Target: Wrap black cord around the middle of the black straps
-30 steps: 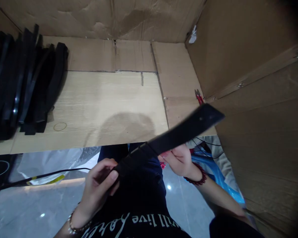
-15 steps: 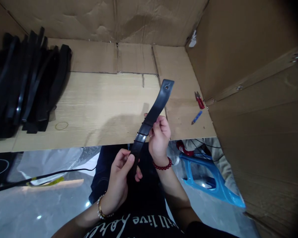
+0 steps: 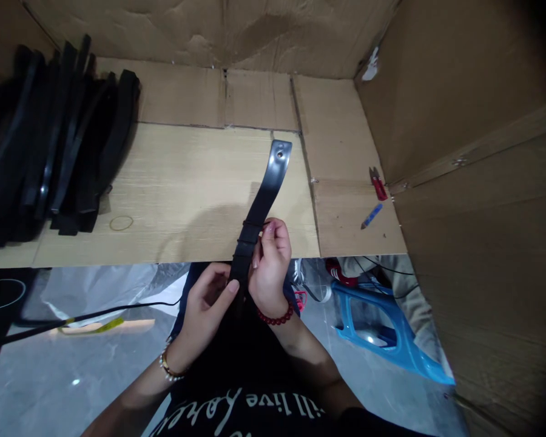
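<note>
A long black strap (image 3: pixel 255 209), curved and glossy, with a hole at its far end, slants up over the table's near edge. Several thin black bands (image 3: pixel 246 241) go round its middle. My left hand (image 3: pixel 210 300) is closed on the strap's lower part, thumb on top. At the strap's right edge, my right hand (image 3: pixel 271 261) has its fingertips pinched on what looks like one of the thin bands, drawn a little out from the side. The strap's lowest end is hard to make out against the dark shirt.
A pile of similar black straps (image 3: pixel 68 139) lies at the left. Near it is a yellowish rubber band (image 3: pixel 121 223). Red thread snips (image 3: pixel 378 184) and a blue pen-like stick (image 3: pixel 372 216) lie at the right, by the cardboard wall (image 3: pixel 473 206). A blue plastic stool (image 3: pixel 391 340) stands below.
The strap and both hands have shifted left in view, and the strap stands somewhat steeper. My right hand's fingertips now sit by the upper band, with a thin strand reaching them.
</note>
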Motion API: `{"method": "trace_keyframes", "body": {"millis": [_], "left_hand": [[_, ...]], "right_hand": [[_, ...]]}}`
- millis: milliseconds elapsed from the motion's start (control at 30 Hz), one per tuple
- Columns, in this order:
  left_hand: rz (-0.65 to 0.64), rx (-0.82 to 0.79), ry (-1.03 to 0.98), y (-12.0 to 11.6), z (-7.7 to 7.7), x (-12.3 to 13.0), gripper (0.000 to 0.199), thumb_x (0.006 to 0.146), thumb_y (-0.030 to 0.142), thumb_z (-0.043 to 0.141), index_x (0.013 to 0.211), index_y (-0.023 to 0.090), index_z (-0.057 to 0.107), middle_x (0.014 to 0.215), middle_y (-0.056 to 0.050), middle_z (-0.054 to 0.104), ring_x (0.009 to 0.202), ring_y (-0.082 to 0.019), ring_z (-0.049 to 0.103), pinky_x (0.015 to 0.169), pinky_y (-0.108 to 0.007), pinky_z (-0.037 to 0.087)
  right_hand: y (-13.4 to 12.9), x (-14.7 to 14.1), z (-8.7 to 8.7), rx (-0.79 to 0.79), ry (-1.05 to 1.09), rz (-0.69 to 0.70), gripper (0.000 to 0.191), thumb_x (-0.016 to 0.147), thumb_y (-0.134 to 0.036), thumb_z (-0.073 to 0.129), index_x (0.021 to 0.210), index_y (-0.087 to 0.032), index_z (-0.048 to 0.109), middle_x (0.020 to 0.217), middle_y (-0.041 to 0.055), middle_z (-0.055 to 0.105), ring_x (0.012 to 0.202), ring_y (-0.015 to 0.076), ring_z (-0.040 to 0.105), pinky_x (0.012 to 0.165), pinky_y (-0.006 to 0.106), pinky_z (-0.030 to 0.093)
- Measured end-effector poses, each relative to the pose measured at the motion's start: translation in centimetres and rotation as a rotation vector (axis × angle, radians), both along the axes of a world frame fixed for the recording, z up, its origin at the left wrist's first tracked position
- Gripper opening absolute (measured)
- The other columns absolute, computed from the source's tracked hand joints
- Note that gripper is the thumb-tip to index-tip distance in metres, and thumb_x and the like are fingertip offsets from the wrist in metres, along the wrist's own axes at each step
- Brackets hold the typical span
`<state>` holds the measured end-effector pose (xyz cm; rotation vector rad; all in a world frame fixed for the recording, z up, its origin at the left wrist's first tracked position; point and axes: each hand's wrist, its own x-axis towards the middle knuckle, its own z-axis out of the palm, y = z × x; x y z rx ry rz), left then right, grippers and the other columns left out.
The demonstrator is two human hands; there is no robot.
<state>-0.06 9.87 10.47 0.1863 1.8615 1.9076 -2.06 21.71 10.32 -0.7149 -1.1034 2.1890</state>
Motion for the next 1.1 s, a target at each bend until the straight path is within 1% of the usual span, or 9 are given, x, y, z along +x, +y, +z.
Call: {"method": "trace_keyframes", "body": {"millis": [67,133,200,267,333,600,767,933,1100], "left_hand": [[0.050,0.087,0.013,0.2,-0.1,0.2,0.040,0.085,0.028,0.068,0.123,0.029,0.054,0.113,-0.006,0.064,0.081,-0.016,0.066,0.063,-0.024,0.055],[0.061,0.123,0.049,0.4,-0.2,0.6,0.057,0.087,0.025,0.065,0.139,0.034,0.042,0.134,-0.009,0.057,0.092,-0.019,0.068,0.067,-0.028,0.059],[0.041,0.104,0.134,0.4,-0.3,0.8,0.055,0.090,0.023,0.060,0.141,0.034,0.043,0.143,-0.009,0.052,0.111,-0.023,0.065,0.084,-0.033,0.058],[0.036,0.075,0.219,0.3,-0.4,0.8,0.050,0.091,0.022,0.059,0.139,0.031,0.048,0.146,-0.008,0.050,0.129,-0.026,0.053,0.103,-0.039,0.049],[0.033,0.067,0.232,0.3,-0.4,0.8,0.053,0.091,0.023,0.060,0.141,0.031,0.047,0.146,-0.008,0.052,0.133,-0.027,0.049,0.110,-0.042,0.043],[0.184,0.124,0.131,1.0,-1.1,1.4,0.037,0.087,0.023,0.065,0.123,0.029,0.059,0.119,-0.004,0.066,0.109,-0.020,0.064,0.089,-0.030,0.055],[0.238,0.114,0.082,0.7,-1.9,2.2,0.030,0.084,0.027,0.068,0.112,0.026,0.059,0.104,-0.004,0.065,0.095,-0.019,0.065,0.079,-0.029,0.055],[0.208,0.131,-0.067,0.0,-2.8,2.8,0.027,0.086,0.030,0.065,0.111,0.028,0.055,0.102,-0.003,0.062,0.091,-0.020,0.064,0.074,-0.031,0.054],[0.180,0.097,-0.124,-0.1,-1.8,2.8,0.031,0.085,0.037,0.065,0.113,0.027,0.055,0.100,-0.005,0.064,0.083,-0.021,0.065,0.065,-0.030,0.054]], "right_hand": [[-0.4,0.2,-0.2,0.032,-0.014,0.013,0.032,0.087,-0.052,0.058,0.083,-0.024,0.044,0.055,-0.0117,0.037,0.034,0.0033,0.023,0.029,0.016,0.019],[-0.7,0.5,-0.3,0.069,-0.012,0.035,0.031,0.089,-0.053,0.056,0.084,-0.025,0.044,0.052,-0.0118,0.035,0.034,0.0046,0.024,0.030,0.016,0.021],[-1.1,0.9,-0.4,0.119,-0.015,0.049,0.031,0.090,-0.053,0.055,0.085,-0.025,0.044,0.052,-0.0106,0.037,0.036,0.0059,0.029,0.032,0.017,0.026],[-1.5,1.4,-0.5,0.173,-0.030,0.047,0.031,0.091,-0.053,0.054,0.085,-0.025,0.044,0.058,-0.0078,0.043,0.041,0.0071,0.036,0.037,0.018,0.032],[-1.8,1.9,-0.7,0.198,-0.051,0.054,0.031,0.091,-0.053,0.054,0.086,-0.024,0.045,0.064,-0.0055,0.047,0.046,0.0081,0.041,0.041,0.019,0.036],[-2.6,3.9,-1.9,0.182,-0.074,0.078,0.028,0.092,-0.050,0.055,0.085,-0.023,0.048,0.064,-0.0054,0.050,0.041,0.0061,0.041,0.034,0.017,0.032],[-3.0,5.2,-2.9,0.082,-0.107,0.205,0.028,0.093,-0.051,0.053,0.088,-0.024,0.047,0.060,-0.0090,0.044,0.026,0.0027,0.028,0.021,0.016,0.020],[-3.4,6.3,-3.6,0.057,-0.097,0.260,0.027,0.094,-0.049,0.054,0.088,-0.024,0.047,0.064,-0.0081,0.046,0.025,0.0023,0.034,0.020,0.014,0.022],[-3.5,6.6,-3.8,0.066,-0.131,0.259,0.031,0.092,-0.053,0.054,0.086,-0.023,0.047,0.063,-0.0078,0.048,0.027,0.0024,0.033,0.022,0.015,0.023]]}}
